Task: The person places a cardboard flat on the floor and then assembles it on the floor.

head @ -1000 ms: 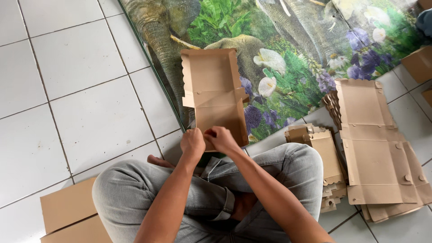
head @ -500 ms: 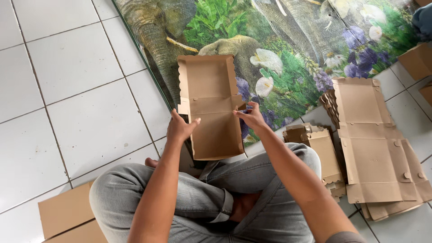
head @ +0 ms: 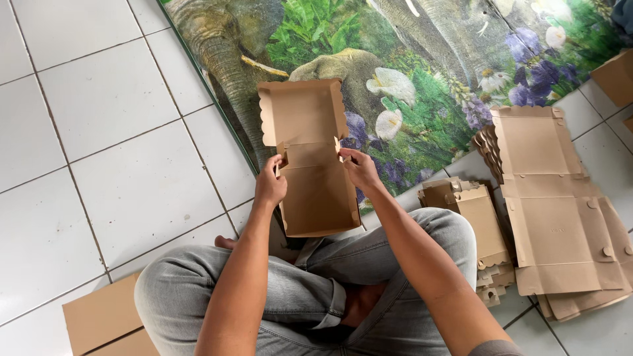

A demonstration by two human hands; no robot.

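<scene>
1. Person sits cross-legged on white floor tiles point(head: 99, 99), grey jeans point(head: 316, 290), both bare forearms stretched forward
2. Brown cardboard box point(head: 316, 178), half folded, held up in front of the knees; its tray end points toward the person, scalloped lid flap stands open at the far end
3. Left hand point(head: 270, 184) grips the box's left wall near the hinge fold, fingers curled shut round the edge, thumb on the inside
4. Right hand point(head: 359, 168) on the opposite wall at the same fold, fingertips pinched on the small side tab, palm partly open
5. Box sits between the two hands, touching both, above the shins and clear of the floor as far as I can tell
6. Beyond the box, a floor mat point(head: 428, 66) printed with elephants, foliage and flowers
7. To the person's right: a stack of flat unfolded box blanks point(head: 554, 204), and nearer the knee a smaller pile of folded brown boxes point(head: 471, 217)
8. By the left knee, flat cardboard sheets point(head: 99, 320) on the tiles
</scene>
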